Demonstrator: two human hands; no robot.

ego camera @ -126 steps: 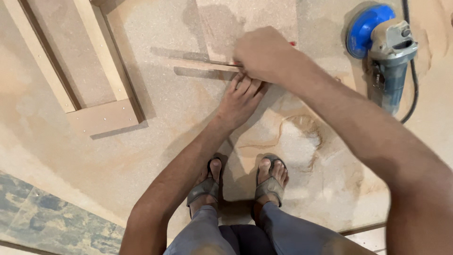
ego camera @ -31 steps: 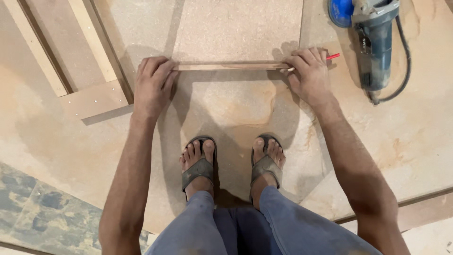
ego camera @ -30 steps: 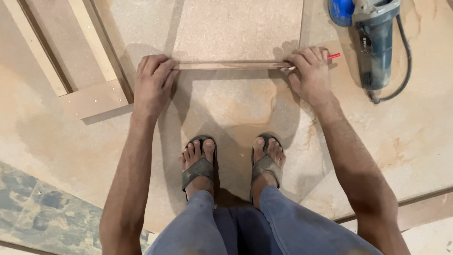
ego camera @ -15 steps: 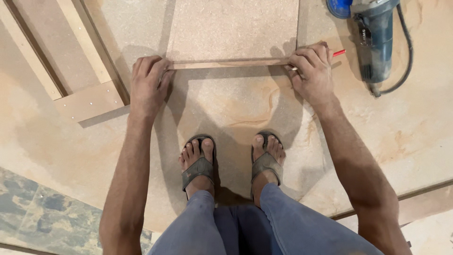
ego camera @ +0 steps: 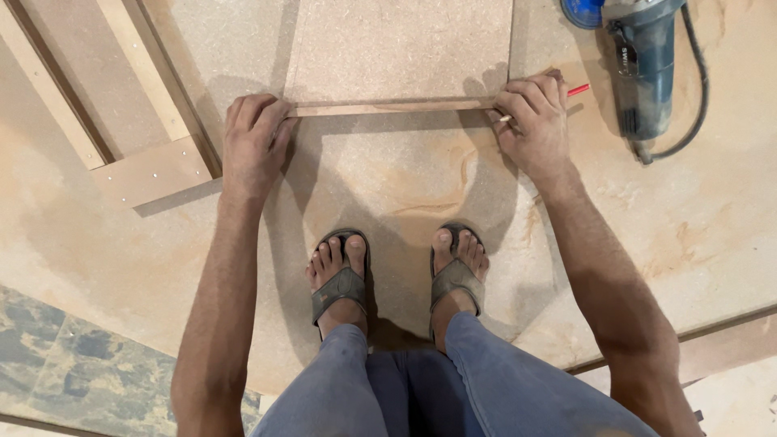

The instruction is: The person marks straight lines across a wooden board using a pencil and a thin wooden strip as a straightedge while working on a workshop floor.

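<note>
A narrow wooden strip (ego camera: 388,107) lies across the near edge of a particle board panel (ego camera: 396,48) on the floor. My left hand (ego camera: 252,133) presses down on the strip's left end. At the strip's right end my right hand (ego camera: 534,121) holds it down while also gripping a red pencil (ego camera: 576,90), whose tip sticks out to the right. My feet in sandals (ego camera: 340,279) stand just below the panel on a large brown board (ego camera: 680,226).
A blue angle grinder (ego camera: 643,61) with a black cord lies at the upper right, close to my right hand. A wooden frame (ego camera: 146,154) of flat boards sits at the upper left. Patterned tile floor (ego camera: 73,364) shows at the lower left.
Earlier my right hand was marking along the strip with my left hand steadying it. Both hands have since spread to the strip's two ends and have stayed there over the last second.
</note>
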